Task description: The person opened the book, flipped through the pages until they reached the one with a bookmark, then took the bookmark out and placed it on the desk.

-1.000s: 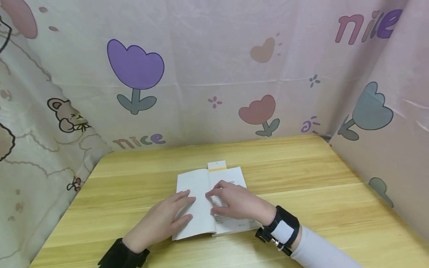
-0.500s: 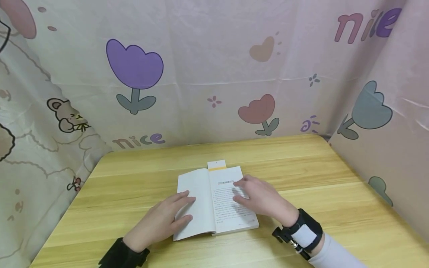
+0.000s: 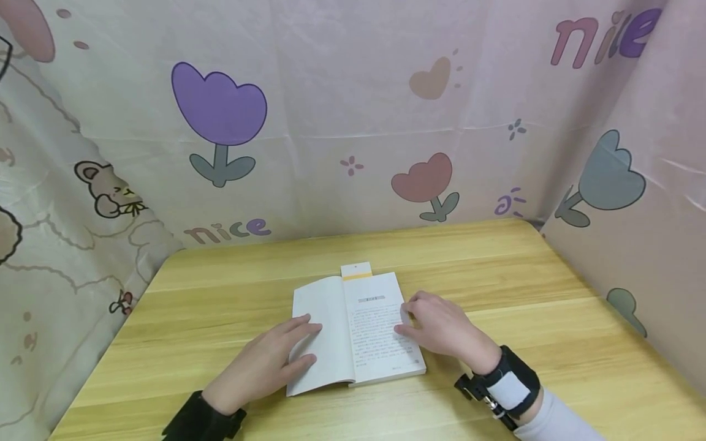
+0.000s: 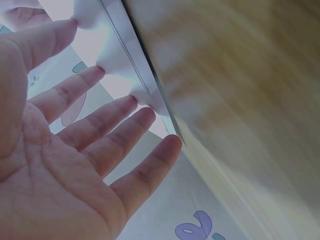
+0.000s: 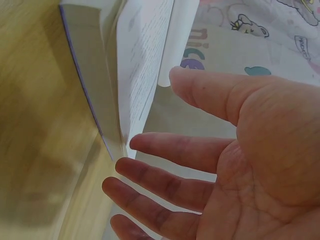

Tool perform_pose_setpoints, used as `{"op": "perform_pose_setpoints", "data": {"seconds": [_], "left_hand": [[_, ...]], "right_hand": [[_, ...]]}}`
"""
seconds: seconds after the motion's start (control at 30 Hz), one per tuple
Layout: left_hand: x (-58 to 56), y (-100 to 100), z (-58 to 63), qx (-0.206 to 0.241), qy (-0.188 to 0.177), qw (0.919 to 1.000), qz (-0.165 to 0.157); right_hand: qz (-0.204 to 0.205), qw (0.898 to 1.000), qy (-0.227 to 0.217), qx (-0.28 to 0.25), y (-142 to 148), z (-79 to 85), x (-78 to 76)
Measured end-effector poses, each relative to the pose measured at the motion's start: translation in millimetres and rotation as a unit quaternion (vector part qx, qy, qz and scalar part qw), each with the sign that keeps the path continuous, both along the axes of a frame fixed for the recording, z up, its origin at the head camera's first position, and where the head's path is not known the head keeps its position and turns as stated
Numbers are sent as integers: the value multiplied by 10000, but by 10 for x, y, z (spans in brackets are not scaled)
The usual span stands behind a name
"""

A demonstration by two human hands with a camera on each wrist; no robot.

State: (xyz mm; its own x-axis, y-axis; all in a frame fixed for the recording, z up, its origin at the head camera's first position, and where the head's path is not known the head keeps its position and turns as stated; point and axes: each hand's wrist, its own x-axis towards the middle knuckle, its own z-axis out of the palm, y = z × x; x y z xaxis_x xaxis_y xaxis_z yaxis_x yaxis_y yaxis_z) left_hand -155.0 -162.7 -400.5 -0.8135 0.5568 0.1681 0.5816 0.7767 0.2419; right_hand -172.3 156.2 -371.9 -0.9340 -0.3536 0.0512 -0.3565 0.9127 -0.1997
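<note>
A pale pink-and-white cloth (image 3: 314,73) printed with cartoon flowers and lettering hangs behind and on both sides of a yellow wood-grain table (image 3: 237,275). Near the middle of the table lies an open paperback book (image 3: 357,349) with white pages, the left one blank, the right one printed with lines of text beneath a grey heading. The left hand (image 3: 270,355) rests on the left page, fingers spread and nearly straight, their tips touching the paper. The right hand (image 3: 444,327) is at the right page's outer edge, loosely extended and gripping nothing; whether it touches the paper, I cannot tell. Black bands circle both wrists, the right band (image 3: 521,370) bearing a white patch. A small white card (image 3: 356,269) with a yellow stripe juts from the book's top edge.
</note>
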Motion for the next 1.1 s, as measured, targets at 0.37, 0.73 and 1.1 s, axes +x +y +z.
{"op": "perform_pose_setpoints", "data": {"seconds": [0.37,0.73,1.1], "left_hand": [[-2,1,0,-63,4,10000,22],[3,-3,-3,-89,-116,9999,42],[9,-9,0,-64,-56,10000,2]], "right_hand": [[-102,9994,-323,-15,36,-8,-22],[-66,9991,-415,-16,37,11,-22],[3,9995,-324,-63,33,34,-16]]}}
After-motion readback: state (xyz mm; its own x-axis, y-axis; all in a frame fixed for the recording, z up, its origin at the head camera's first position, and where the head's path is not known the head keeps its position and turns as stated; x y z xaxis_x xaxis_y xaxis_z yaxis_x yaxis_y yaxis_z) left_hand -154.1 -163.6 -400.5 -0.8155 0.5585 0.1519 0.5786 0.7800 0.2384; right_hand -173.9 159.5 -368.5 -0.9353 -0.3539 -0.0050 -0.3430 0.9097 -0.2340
